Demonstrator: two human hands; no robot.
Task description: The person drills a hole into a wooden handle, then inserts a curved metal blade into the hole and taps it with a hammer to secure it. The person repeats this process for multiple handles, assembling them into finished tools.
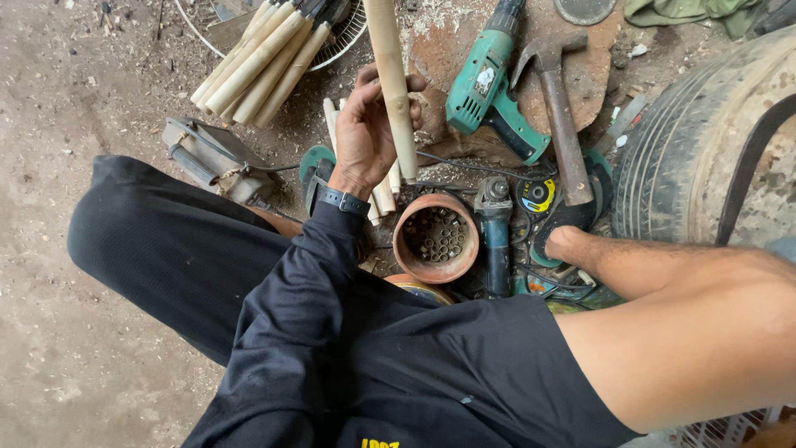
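Over cluttered floor, left hand (369, 124) gripped one wooden stick (395, 83); bundle of sticks (261, 54) lay untouched nearby; right hand out of sight.

one head camera (worn) looks steeply down, close over the lap.

A small white label (485, 80) is seen on the side of the green drill's body, lying right of the held stick. 1 round yellow-and-black label (537, 196) is carried at the centre of a dark grinding disc, just beside the hammer handle (print too small to be made out). No packages, signs or screens are shown.
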